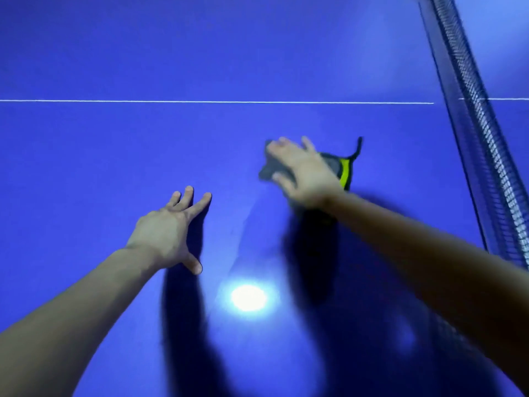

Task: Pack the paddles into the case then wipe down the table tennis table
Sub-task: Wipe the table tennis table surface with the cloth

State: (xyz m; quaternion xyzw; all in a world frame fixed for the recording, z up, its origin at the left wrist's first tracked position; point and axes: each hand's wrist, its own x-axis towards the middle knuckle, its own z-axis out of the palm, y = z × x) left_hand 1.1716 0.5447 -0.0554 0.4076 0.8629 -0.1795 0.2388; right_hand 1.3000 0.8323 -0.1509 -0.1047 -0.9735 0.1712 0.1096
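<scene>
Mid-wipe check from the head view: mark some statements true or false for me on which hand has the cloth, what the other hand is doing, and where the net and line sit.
1. The right hand presses flat on the cloth. True.
2. The left hand holds a paddle. False: it lies spread on the table and holds nothing.
3. The net runs along the right side of the view. True.
4. The cloth lies beyond the white line. False: it is on the near side.
5. An open paddle case sits beside the cloth. False: no case is in view.
</scene>
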